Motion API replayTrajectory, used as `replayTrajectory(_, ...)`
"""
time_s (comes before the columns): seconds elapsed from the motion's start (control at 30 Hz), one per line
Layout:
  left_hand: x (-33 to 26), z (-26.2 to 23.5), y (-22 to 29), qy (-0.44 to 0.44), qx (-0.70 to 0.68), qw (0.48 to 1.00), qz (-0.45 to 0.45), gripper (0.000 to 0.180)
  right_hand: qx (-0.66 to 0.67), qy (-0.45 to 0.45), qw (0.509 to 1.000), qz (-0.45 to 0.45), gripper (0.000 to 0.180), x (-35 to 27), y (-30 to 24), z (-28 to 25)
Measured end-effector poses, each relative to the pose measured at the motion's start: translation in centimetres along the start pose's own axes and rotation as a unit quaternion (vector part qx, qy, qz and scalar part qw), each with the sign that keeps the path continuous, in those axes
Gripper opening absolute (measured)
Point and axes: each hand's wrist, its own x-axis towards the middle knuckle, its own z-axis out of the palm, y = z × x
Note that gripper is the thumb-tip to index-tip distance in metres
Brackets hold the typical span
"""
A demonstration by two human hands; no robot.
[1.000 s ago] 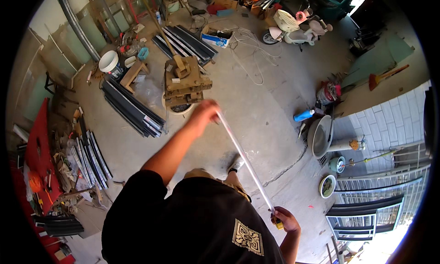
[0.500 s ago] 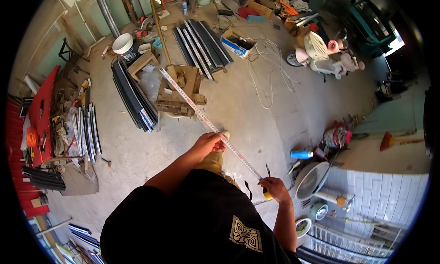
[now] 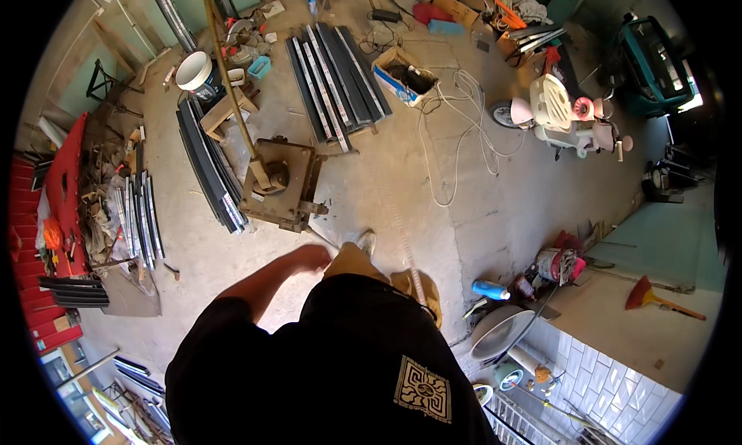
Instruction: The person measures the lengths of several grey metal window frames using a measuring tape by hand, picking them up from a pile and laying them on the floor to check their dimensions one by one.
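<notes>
My left hand (image 3: 309, 258) is in front of my body, beside my trouser leg, smeared by motion so its fingers cannot be read. Nothing shows in it. Out past my right leg runs the pale blade of a tape measure (image 3: 416, 281), blurred and faint toward its far end; its case is not visible. My right hand is hidden behind my dark shirt. Ahead of my left hand stands a low brown metal machine (image 3: 297, 167) with a long upright lever (image 3: 226, 74).
Dark metal strips lie in a stack (image 3: 336, 78) at the far middle and another stack (image 3: 207, 163) left of the machine. Loose white cable (image 3: 456, 147) spreads beside an open carton (image 3: 402, 78). A scooter (image 3: 553, 117) stands right. A basin (image 3: 498, 333) and blue bottle (image 3: 491, 290) are near right.
My left hand has let go of the tape blade and moved left. My right hand has dropped out of view with the tape case. The blade has swung right, and the view has shifted.
</notes>
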Motion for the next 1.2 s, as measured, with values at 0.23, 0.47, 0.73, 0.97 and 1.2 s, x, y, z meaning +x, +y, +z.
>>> replayTrajectory(0.23, -8.9, 5.1, 10.9, -0.115, -0.551, 0.79, -0.243, 0.04, 0.031, -0.017, 0.999, 0.029, 0.024, 7.0, -7.5, -9.8)
replayTrajectory(0.47, -0.2, 3.1, 22.7, -0.06, -0.653, 0.702, -0.279, 0.049, 0.036, -0.105, 0.993, 0.026, 0.023, 21.2, -21.4, -19.5)
replayTrajectory(0.73, 0.6, 17.3, 22.3, 0.094, -0.745, 0.596, -0.284, 0.047, 0.046, -0.163, 0.985, 0.045, 0.023, 28.5, -31.9, -20.4)
replayTrajectory(0.97, 2.6, 6.7, 19.2, 0.073, -0.752, 0.59, -0.285, 0.048, 0.142, -0.138, 0.974, 0.113, 0.023, 31.3, -39.0, -16.3)
replayTrajectory(1.2, 3.7, -2.9, 18.3, 0.014, -0.741, 0.612, -0.276, 0.048, 0.237, -0.084, 0.951, 0.181, 0.023, 27.8, -42.4, -15.9)
